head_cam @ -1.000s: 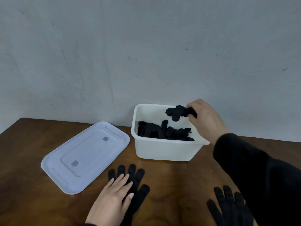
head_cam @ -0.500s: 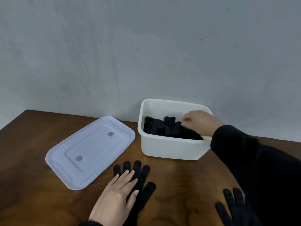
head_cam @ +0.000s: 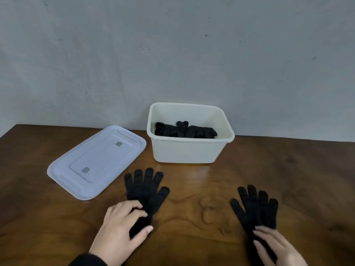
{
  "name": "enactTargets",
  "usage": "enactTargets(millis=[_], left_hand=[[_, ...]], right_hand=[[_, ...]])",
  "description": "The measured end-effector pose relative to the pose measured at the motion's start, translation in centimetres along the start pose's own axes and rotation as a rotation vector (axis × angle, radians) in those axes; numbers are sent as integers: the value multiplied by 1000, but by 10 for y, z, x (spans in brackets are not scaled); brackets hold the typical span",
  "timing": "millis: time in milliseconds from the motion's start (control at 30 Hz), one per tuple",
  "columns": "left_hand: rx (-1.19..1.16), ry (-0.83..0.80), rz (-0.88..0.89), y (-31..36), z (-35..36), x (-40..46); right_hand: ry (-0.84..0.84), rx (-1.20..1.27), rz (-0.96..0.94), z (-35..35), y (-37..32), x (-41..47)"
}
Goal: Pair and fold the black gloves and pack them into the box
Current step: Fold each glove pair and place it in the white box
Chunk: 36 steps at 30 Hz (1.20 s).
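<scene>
On wooden table (head_cam: 192, 189), left hand (head_cam: 123, 229) gripping black glove (head_cam: 146, 191), right hand (head_cam: 276, 246) flat on second glove (head_cam: 257, 208), no readable writing.

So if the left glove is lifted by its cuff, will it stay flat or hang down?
The left glove looks like thin knit lying flat on the table, so it would probably droop. It likely weighs little. The left hand grips its cuff; the fingers may dangle.

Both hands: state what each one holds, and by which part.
The left hand pinches the left glove at its cuff end. The right hand rests on the cuff end of the right glove; a closed grip cannot be told.
</scene>
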<state>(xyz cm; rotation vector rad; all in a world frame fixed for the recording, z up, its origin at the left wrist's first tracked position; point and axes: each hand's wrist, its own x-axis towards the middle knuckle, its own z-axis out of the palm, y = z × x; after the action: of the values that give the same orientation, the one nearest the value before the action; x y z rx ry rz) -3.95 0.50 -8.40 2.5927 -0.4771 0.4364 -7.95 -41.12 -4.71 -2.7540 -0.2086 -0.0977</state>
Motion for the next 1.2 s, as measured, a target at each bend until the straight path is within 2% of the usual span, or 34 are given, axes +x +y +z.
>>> enactTargets(millis=[100, 133, 267, 367, 467, 567, 667, 767, 833, 867, 1000, 1067, 1200], left_hand=[[74, -57, 43, 0, 5, -13], [83, -50, 33, 1, 5, -14], [97, -26, -26, 10, -3, -13], [80, -14, -94, 13, -6, -13], [-110, 97, -323, 16, -15, -10], [-355, 198, -533, 38, -31, -5], [-514, 243, -616, 67, -45, 3], [-640, 251, -546, 100, -52, 15], [-701, 165, -432, 120, -51, 19], [-710, 98, -358, 128, -50, 20], [-571, -109, -94, 130, -44, 18], [-525, -137, -26, 121, -41, 13], [-385, -15, -179, 85, -22, 5]], right_hand=[[-157, 87, -15, 28, 14, -16], [-149, 82, -28, 32, 6, -16], [-180, -16, -115, 51, -55, 4], [-312, -20, -150, 62, -104, 15], [-354, -39, -183, 73, -134, 15], [-281, -43, -200, 76, -147, 11], [-146, 246, -173, 58, -166, 6], [-231, 681, 20, 28, -194, 7], [-239, 979, 100, 15, -208, 10], [-196, 1048, 140, 9, -211, 13], [50, 1014, 238, -16, -203, 29], [47, 950, 250, -34, -197, 39], [-85, 710, 163, -71, -180, 70]])
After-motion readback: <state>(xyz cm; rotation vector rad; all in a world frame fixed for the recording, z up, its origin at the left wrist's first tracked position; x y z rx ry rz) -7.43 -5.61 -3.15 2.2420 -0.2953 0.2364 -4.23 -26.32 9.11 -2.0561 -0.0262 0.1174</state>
